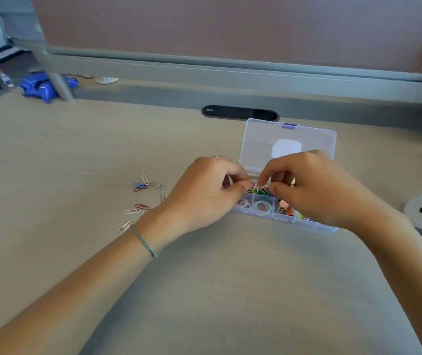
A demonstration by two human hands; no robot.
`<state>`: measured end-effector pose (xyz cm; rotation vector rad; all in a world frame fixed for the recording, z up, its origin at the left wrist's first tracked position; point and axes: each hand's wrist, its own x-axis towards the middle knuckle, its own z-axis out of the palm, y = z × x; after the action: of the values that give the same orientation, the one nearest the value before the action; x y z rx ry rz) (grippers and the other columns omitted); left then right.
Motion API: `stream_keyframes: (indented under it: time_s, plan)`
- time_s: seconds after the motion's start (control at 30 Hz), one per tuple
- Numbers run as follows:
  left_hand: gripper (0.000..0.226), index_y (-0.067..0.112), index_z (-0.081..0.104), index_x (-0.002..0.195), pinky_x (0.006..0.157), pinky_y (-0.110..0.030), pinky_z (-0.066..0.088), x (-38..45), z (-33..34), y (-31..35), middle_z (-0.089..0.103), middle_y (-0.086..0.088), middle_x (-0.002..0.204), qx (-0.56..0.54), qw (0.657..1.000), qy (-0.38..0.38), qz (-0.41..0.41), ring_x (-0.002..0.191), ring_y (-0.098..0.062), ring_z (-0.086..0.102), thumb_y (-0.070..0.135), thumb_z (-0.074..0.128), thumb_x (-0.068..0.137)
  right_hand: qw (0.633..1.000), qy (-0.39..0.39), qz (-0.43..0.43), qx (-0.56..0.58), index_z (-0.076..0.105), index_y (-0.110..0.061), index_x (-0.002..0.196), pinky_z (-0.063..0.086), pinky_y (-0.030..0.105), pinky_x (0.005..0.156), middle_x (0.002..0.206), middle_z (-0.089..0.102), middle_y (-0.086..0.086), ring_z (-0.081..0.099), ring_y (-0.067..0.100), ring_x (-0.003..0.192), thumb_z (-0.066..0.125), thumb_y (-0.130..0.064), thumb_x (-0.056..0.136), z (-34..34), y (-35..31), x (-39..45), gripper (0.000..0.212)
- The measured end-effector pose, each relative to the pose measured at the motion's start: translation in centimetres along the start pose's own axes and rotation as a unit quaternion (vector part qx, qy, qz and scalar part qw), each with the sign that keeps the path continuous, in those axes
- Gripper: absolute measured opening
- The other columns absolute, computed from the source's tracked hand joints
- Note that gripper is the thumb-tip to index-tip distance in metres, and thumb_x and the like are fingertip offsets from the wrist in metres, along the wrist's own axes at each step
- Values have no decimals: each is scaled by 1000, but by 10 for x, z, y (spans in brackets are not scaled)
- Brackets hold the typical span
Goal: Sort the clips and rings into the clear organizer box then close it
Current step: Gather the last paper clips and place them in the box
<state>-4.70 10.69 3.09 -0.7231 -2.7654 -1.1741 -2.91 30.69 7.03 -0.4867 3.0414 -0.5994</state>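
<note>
— Pale wood-grain desk (51,155) filled my view, with a pink partition panel (230,26) along its far edge and a black cable slot (239,112) just in front of it. What did you make of the box?

— I saw the clear organizer box (284,217) right of centre, its lid (256,147) standing open and tilted toward the far side. Mixed coloured paper clips (259,192) sat in a far compartment; a near one held a teal ring (263,206), and orange binder clips (285,207) lay one compartment to the right.

— And the hands?

— Both were over the box. My left hand (204,193) had its fingers curled, thumb and forefinger pinching a small clip above the coloured pile. My right hand (317,188) met it there, fingertips pinching the same clip, I thought, though it was too small to be sure.

— Anything left outside?

— Loose paper clips (140,198), silver, red and blue, lay scattered on the desk left of my left wrist, which wore a thin green bracelet (144,240).
</note>
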Motion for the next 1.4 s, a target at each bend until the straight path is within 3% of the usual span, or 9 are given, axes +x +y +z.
stream_keyframes:
  time_s: [0.13,0.23,0.3,0.37,0.47,0.63,0.97,1.2,1.4]
  plan:
    - [15,26,77,92,70,-10,39,-38,-43,-39,70,13,94,25,998,46,-24,85,1,61,20,64,95,996,22,-40,73,74,-31,94,49,15,70,83,68,-19,61,-1,81,62,-6,85,20,-34,-2,29]
    - [23,30,74,110,91,-20,47,-65,-77,-84,69,17,112,74,993,71,-66,101,4,61,19,58,98,992,0,-94,83,71,-30,111,44,8,83,106,68,-18,58,-2,94,60,-6,85,46,-60,4,37]
    - [35,28,63,133,111,-32,41,-78,-95,-114,60,12,139,136,985,34,-102,132,-8,52,30,50,101,990,-24,-124,68,63,-27,128,33,5,96,128,62,-13,53,-1,114,61,-11,88,66,-74,16,43]
    - [63,24,42,153,124,-37,21,-88,-104,-131,35,4,163,199,970,-38,-135,154,-13,22,54,32,99,989,-51,-133,42,48,-23,144,20,11,109,150,47,-5,38,10,138,57,-19,95,87,-84,34,50]
    - [87,29,15,162,127,-41,0,-104,-103,-141,3,6,171,235,959,-95,-130,156,-8,-10,72,3,87,991,-87,-102,-25,21,-24,156,4,34,123,166,12,0,6,19,153,39,-37,103,113,-93,62,58]
    - [89,37,-3,161,126,-44,-10,-124,-98,-135,-14,9,169,274,948,-131,-94,151,-4,-25,83,0,85,983,-126,-105,-83,4,-30,158,-6,46,123,166,-8,0,-10,17,152,18,-55,102,135,-109,98,63]
    - [108,27,-13,161,125,-49,-8,-128,-103,-137,-24,8,167,317,930,-151,-110,149,-4,-32,93,10,79,953,-157,-243,-86,-3,-24,158,-8,35,123,165,-10,-8,-17,4,149,9,-64,94,131,-124,47,76]
    - [81,30,-14,160,124,-53,-9,-127,-77,-121,-26,8,167,315,934,-152,-74,149,-6,-33,73,3,94,971,-118,-162,-132,-12,-29,156,-4,43,123,163,-20,-9,-24,5,147,0,-66,92,115,-86,11,75]
    - [85,26,-10,161,124,-50,-9,-112,-56,-103,-17,5,169,282,946,-152,-46,151,-5,-26,69,-4,88,976,-105,-132,-141,-12,-27,157,-4,48,123,164,-20,-5,-25,11,148,-2,-70,90,127,-87,9,80]
